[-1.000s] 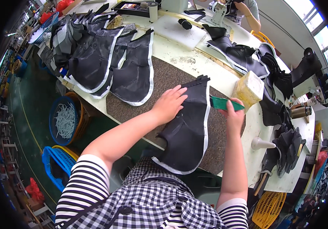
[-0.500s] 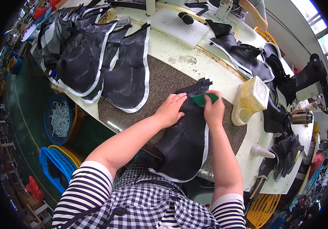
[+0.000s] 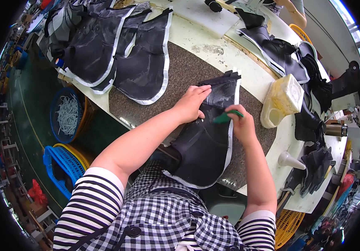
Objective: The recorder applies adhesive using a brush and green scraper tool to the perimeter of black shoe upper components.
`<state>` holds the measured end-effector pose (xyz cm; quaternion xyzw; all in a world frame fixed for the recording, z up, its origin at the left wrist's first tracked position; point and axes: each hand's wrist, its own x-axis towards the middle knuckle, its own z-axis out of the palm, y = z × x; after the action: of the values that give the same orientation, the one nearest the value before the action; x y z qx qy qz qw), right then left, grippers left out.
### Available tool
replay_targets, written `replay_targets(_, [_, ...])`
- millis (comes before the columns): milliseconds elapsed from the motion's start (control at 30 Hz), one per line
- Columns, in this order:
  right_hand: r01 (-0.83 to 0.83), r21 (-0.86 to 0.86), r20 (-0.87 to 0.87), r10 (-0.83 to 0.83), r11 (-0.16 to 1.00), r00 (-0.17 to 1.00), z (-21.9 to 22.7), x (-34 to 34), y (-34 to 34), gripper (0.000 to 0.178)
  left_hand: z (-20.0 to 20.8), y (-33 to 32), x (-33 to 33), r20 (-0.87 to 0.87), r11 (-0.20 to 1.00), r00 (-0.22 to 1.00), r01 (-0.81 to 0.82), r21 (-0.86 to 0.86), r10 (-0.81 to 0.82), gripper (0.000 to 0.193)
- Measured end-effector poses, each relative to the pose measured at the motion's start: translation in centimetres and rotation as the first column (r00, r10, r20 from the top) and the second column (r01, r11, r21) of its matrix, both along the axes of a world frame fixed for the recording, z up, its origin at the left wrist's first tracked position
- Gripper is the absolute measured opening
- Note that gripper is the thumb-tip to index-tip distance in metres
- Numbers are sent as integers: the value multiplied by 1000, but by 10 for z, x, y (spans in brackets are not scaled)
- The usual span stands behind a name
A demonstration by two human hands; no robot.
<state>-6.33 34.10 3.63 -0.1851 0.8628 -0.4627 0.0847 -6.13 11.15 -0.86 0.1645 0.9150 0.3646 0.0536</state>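
Observation:
A black boot-upper piece (image 3: 203,148) with a white edge strip lies before me, its lower end reaching over the table's near edge. My left hand (image 3: 191,104) rests on its upper left part, fingers stretched out flat and thumb apart. My right hand (image 3: 242,125) is closed round a flat green scraper (image 3: 226,118), whose tip is at the surface of the piece near its right edge. Pale, whitish smears show on the black surface around the scraper. The lower edge of the scraper is too blurred to make out exactly.
A brown speckled mat (image 3: 184,62) lies under the work. More black boot pieces (image 3: 142,71) are spread at the left. To the right stand a yellowed plastic container (image 3: 282,100) and a white cone-shaped thing (image 3: 291,160). Blue baskets (image 3: 58,167) stand below, left. Another person's arm (image 3: 293,11) shows at the back.
My right hand has drawn the scraper down and right, turning it more edge-on. The piece's upper part lies flatter, with its right white edge now showing. The view has shifted slightly.

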Motion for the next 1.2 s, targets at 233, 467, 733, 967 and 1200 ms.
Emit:
replay_targets(233, [134, -227, -25, -143, 965, 989, -5, 16, 15, 12, -3, 4, 3, -9, 999, 1000, -22, -44, 22, 91])
replay_targets(467, [226, -57, 83, -221, 972, 972, -23, 70, 39, 10, -4, 1, 3, -3, 996, 999, -35, -76, 35, 92])
replay_targets(733, [521, 15, -264, -499, 853, 825, -12, -10, -12, 12, 0, 7, 1, -17, 988, 1000, -6, -153, 4, 92])
replay_targets(967, [470, -7, -242, -457, 883, 856, -14, -13, -6, 10, 1, 6, 1, -5, 989, 1000, -28, -142, 27, 92])
replay_targets(1200, [415, 62, -193, -396, 908, 897, 1, -22, -2, 9, 2, 7, 0, 12, 986, 1000, -6, -166, 8, 91])
